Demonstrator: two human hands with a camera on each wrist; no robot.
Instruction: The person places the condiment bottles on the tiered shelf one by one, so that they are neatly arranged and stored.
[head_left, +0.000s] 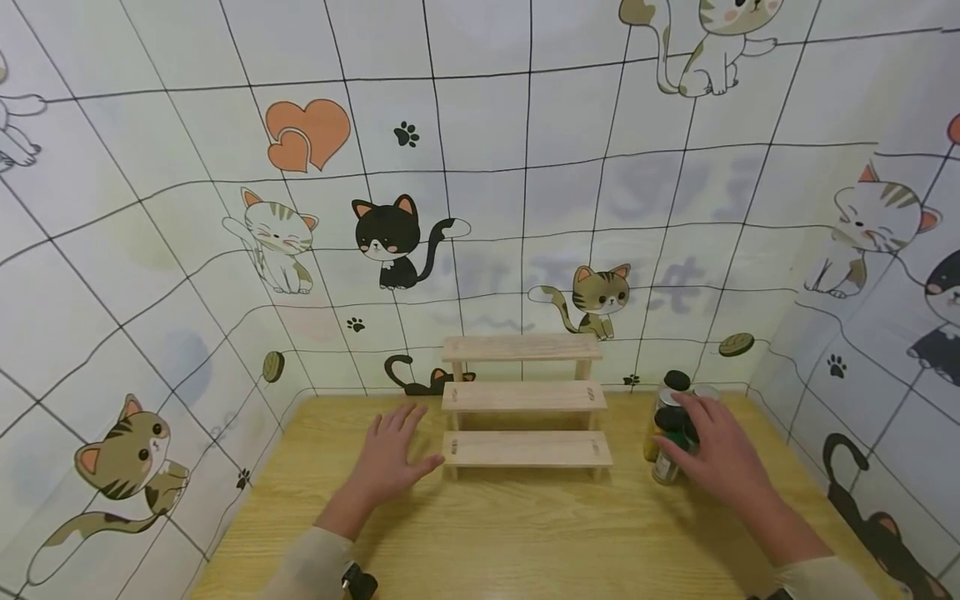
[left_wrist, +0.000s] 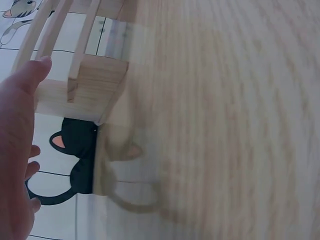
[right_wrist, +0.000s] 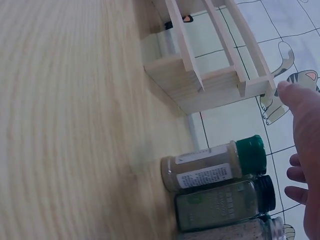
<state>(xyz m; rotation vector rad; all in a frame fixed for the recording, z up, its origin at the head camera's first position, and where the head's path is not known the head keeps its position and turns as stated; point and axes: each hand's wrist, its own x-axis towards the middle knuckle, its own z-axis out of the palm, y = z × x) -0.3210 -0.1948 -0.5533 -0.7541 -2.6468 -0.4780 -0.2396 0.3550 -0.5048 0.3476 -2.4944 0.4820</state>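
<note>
A light wooden three-step shelf (head_left: 523, 396) stands near the back wall. My left hand (head_left: 386, 457) hovers just left of it, fingers spread and holding nothing. In the left wrist view, the thumb (left_wrist: 35, 75) appears beside the shelf's end. On the shelf's right, my right hand (head_left: 716, 446) reaches over a cluster of spice jars, fingers loosely extended. The right wrist view shows a green-capped jar (right_wrist: 202, 167), a black-capped jar (right_wrist: 217, 204) and a clear jar of speckled contents (right_wrist: 227, 231). That hand partly hides the jars in the head view; fingers and caps look apart.
The wooden tabletop (head_left: 480, 533) extends in front of the shelf. A white cloth wall (head_left: 487, 200) with cat drawings and grid lines closes off the back and both sides. Another black cap (head_left: 677, 381) shows behind the right hand, at the back of the cluster.
</note>
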